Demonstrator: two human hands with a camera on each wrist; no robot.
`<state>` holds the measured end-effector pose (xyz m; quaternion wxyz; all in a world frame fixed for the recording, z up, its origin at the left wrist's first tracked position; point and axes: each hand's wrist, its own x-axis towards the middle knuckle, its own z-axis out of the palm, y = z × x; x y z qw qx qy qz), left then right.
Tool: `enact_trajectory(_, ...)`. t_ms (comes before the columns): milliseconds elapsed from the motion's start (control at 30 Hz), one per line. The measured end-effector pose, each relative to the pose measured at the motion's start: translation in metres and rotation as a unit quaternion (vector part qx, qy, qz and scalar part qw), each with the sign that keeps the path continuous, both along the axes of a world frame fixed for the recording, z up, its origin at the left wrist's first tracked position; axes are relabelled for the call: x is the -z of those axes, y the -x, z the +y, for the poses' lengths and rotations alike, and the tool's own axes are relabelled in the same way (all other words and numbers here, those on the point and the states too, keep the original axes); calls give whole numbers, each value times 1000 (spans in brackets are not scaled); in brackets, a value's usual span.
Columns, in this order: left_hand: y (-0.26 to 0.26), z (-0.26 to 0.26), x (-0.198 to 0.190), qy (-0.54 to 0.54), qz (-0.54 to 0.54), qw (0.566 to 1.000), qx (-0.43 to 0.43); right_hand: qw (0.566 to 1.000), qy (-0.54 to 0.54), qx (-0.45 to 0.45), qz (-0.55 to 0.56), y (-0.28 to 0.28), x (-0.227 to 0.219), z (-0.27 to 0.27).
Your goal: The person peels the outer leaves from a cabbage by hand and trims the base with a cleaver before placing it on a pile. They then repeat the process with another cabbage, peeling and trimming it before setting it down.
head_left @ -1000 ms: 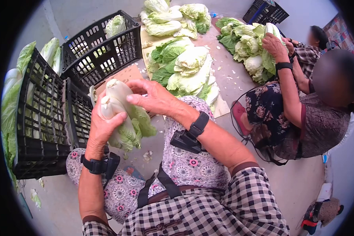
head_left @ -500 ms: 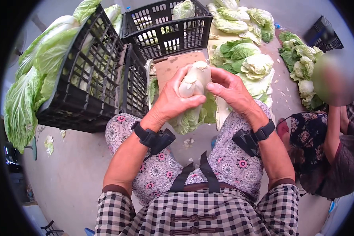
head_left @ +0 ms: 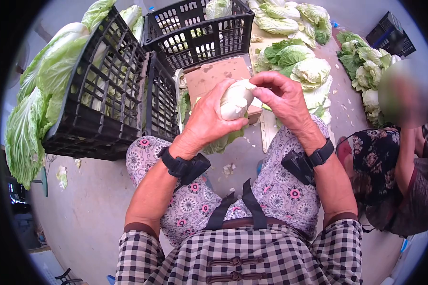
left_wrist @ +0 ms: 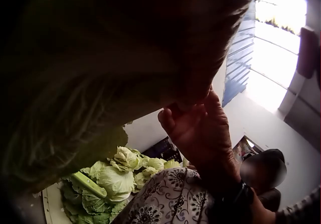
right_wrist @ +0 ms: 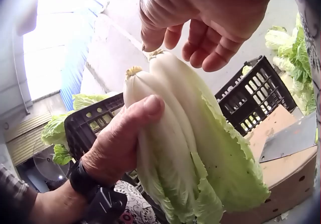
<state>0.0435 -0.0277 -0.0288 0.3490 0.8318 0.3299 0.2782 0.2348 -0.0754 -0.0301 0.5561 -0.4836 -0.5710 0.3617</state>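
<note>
My left hand grips two napa cabbages side by side, its thumb lying across the white base of the nearer one. Their trimmed stem ends point up in the right wrist view, and the green leaves hang below. At the stem end of the farther cabbage, my right hand pinches with thumb and forefinger, the other fingers loosely bent. Dark cabbage leaves and the shaded left hand fill much of the left wrist view, with the right hand beyond.
Black crates holding cabbages stand to the left and ahead. A cardboard box sits in front, with a flat grey blade-like sheet on it. More cabbages lie at right. Another person sits at far right.
The head view has swung left, then steadied. The cabbages have tipped so their stem ends face the head camera more, and the right hand's fingertips have closed in on one stem end.
</note>
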Motion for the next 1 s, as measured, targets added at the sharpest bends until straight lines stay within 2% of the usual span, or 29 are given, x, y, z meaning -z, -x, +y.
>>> enact_trajectory(100,-1,-2,-7,47,-5,999,24,999,32,27,-5,0,-6,-1)
enact_trajectory(133,-1,-2,-4,34,-11,999,28,998,40,43,26,1,-7,-2)
enact_trajectory(200,-1,0,3,8,-32,998,47,999,41,33,-3,-4,1,3)
enact_trajectory(233,2,0,-1,29,-22,998,53,999,30,20,-11,-3,1,4)
enact_trajectory(300,3,4,4,135,-78,985,72,993,75,-38,-83,-1,-2,-3)
enact_trajectory(367,3,2,-2,230,-101,964,90,989,66,-107,-83,-1,-3,-5)
enact_trajectory(500,1,-4,-10,271,-99,950,118,990,78,-91,-81,-4,2,-2)
enact_trajectory(700,7,0,-19,285,-144,945,74,990,108,23,-85,-4,-1,-3)
enact_trajectory(767,6,0,-18,262,-167,948,72,991,112,19,-69,-1,-1,-2)
enact_trajectory(800,2,-3,-17,289,-174,938,82,991,114,16,-61,1,-1,-2)
enact_trajectory(900,-6,-7,-6,241,-155,955,81,992,112,-51,8,5,3,-1)
enact_trajectory(933,-6,-6,-6,252,-149,953,77,997,66,-42,12,8,6,-1)
enact_trajectory(1000,-2,-4,-5,248,-126,956,90,995,61,-74,-19,5,6,-1)
